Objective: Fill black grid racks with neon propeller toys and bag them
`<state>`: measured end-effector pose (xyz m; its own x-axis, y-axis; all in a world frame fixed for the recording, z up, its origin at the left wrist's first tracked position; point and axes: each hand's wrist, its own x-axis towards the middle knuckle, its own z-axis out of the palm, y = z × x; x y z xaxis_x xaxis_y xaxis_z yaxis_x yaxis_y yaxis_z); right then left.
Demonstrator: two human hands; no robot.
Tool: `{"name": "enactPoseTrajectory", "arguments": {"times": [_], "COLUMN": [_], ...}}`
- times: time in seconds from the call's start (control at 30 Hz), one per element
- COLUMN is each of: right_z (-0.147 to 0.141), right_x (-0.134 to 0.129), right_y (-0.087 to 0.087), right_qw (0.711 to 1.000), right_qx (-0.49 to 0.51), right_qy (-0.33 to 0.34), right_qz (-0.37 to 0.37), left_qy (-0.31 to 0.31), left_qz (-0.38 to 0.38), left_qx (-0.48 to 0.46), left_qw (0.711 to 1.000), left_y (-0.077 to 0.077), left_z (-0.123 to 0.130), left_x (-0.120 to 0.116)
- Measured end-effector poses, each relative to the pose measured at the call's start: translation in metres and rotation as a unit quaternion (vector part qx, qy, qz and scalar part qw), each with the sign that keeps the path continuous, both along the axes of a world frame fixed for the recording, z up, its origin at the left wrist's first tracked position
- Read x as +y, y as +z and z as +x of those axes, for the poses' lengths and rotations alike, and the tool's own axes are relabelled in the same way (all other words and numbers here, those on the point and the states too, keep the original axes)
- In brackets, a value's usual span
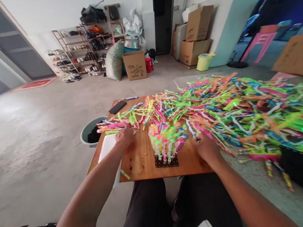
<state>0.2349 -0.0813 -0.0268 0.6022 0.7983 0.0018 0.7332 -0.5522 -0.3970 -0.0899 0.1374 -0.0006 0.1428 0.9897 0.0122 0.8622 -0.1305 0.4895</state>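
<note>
Farthest left, a pale green tub (84, 137) with dark cloth in it is standing on the floor, beyond the table edge to the left of the left hand (125, 135). A black phone (117, 107) is lying flat ahead of that hand, near the far edge of the wooden table (139, 156). The left forearm is slanting forward and inward, passing over a white tray (108, 146), which is lying just left of the hand. The left hand is reaching palm down, its fingers meeting the near side of a loose row of colorful strips (114, 126); whether they are gripping one, I cannot tell. A short striped piece (125, 174) is lying nearer the body than this hand.

Between the hands, a bundle of bright strips (167, 139) is standing upright and fanning out on a black grid base (166, 161), closer to the right hand (206, 147). The right forearm is angling forward and inward, and that hand is curling, its fingertips narrowly pinching the near end of a white-and-blue strip (190, 127). Ahead and to the right of it, a large heap of mixed strips (240, 109) is spreading outward.
</note>
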Motion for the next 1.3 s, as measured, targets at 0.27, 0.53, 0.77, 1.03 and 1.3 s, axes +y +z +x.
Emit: {"name": "enactPoseTrajectory", "arguments": {"times": [0.27, 0.53, 0.77, 1.03, 1.3], "right_z": [-0.017, -0.031, -0.068, -0.089, -0.093], "right_x": [-0.034, -0.061, -0.069, -0.053, -0.043], "right_y": [-0.009, -0.01, -0.014, -0.013, -0.024], "right_qw": [0.961, 0.912, 0.885, 0.879, 0.917], "right_qx": [0.21, 0.369, 0.423, 0.438, 0.352], "right_qy": [0.056, 0.041, 0.077, 0.057, 0.058], "right_qz": [0.173, 0.173, 0.179, 0.177, 0.179], "left_qy": [0.001, 0.061, 0.041, -0.008, -0.042], "left_qz": [-0.049, -0.003, -0.048, -0.162, -0.099], "left_qx": [0.088, -0.048, -0.239, -0.352, -0.284], "left_qw": [0.995, 0.997, 0.969, 0.922, 0.953], "left_y": [0.002, 0.019, 0.002, -0.014, -0.026], "left_z": [0.009, -0.021, -0.042, -0.007, 0.019], "left_x": [0.015, -0.061, -0.143, -0.164, -0.17]}}
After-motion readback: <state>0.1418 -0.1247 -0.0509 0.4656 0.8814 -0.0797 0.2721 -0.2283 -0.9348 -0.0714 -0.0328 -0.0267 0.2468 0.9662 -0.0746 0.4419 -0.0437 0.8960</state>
